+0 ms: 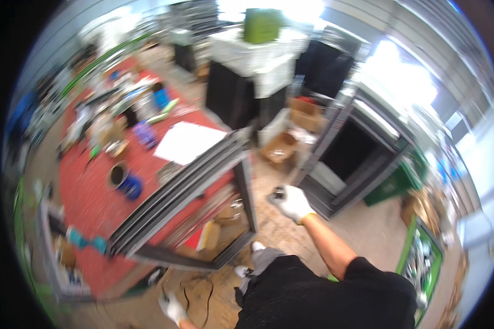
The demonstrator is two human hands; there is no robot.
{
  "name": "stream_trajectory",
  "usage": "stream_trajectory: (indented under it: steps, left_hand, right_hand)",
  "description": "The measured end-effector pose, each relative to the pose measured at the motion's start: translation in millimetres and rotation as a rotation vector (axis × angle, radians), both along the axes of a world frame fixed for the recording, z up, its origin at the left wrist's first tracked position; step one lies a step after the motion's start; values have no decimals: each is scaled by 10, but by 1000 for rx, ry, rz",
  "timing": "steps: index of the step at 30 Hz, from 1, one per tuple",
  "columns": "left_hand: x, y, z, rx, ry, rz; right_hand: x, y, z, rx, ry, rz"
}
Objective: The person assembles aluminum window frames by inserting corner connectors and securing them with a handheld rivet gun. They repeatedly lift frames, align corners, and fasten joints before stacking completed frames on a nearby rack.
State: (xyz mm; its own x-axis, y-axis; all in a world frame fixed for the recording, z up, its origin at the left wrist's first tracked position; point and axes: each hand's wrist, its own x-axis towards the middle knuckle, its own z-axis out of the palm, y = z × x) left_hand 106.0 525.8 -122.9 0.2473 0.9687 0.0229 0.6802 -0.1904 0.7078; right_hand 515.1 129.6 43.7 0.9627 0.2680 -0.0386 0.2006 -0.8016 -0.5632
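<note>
My right hand (293, 204), in a white glove, is held out in front of me above the floor. Its fingers are closed on a small dark thing (280, 192) too blurred to name. Low at the front, my left hand (173, 308), also gloved, hangs beside a thin black cable (207, 301); motion smears its fingers. Between the hands, a dark grey metal frame (184, 186) rests tilted on the red worktable (88, 219). Near its left corner lies a teal and black tool (86, 239).
White paper (184, 141), a blue roll (130, 187) and many mixed tools and bottles lie on the table. Another dark frame (318, 159) stands at the right, by a green bin (389, 183). Cardboard boxes (280, 148) sit behind. A green-rimmed crate (422, 257) holds metal parts.
</note>
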Motion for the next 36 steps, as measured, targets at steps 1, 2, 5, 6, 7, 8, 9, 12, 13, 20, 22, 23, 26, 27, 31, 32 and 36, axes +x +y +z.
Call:
stream_trajectory:
  steps: [1, 2, 5, 6, 7, 8, 9, 12, 13, 20, 22, 23, 26, 27, 31, 32, 36]
  left_hand:
    - [-6, 6, -3, -183, -192, -107]
    - [-156, -250, 41, -191, 234, -55]
    - [-4, -770, 301, -526, -26, 114]
    - [70, -972, 434, -573, 0, 144]
    - [174, -1129, 508, -627, 26, 176]
    - [261, -1332, 584, -674, 54, 213]
    - [311, -1503, 628, -700, 45, 105]
    - [526, -1728, 481, -631, 39, 74]
    - [588, -1772, 380, -603, 38, 63]
    - [1034, -2418, -59, -397, 138, -17]
    - [1181, -2828, -19, -197, 104, -41]
    - [1262, -3079, 10, -225, 90, -29]
    - [1585, -3640, 193, -116, 244, -215]
    - [1669, -3816, 273, -182, 287, -169]
    - [1854, -4411, 444, -360, 79, 9]
    - [1932, -4494, 428, -267, -26, 29]
    - [1933, -4860, 552, -187, 87, 140]
  right_hand:
    - [2, -130, 23, 16, 26, -21]
    - [27, -255, 55, 15, 92, -28]
    - [193, -648, 231, -47, 80, -67]
    - [275, -783, 288, -55, 63, -65]
    - [351, -881, 340, -91, 49, -64]
    - [427, -1050, 381, -127, 57, -46]
    - [498, -1203, 401, -115, 48, -79]
    - [777, -1824, 488, -86, -9, -70]
    - [914, -2040, 511, -109, -60, -128]
    - [2328, -3881, 766, -359, -330, -511]
    - [2726, -4388, 795, -435, -340, -474]
    - [2927, -4586, 775, -503, -343, -483]
    - [3510, -5100, 678, -715, -484, -447]
    - [3668, -5265, 630, -735, -521, -415]
    - [4241, -5705, 403, -710, -593, -177]
    - [4311, -5730, 307, -681, -613, -177]
    - [4397, -5780, 119, -756, -615, -169]
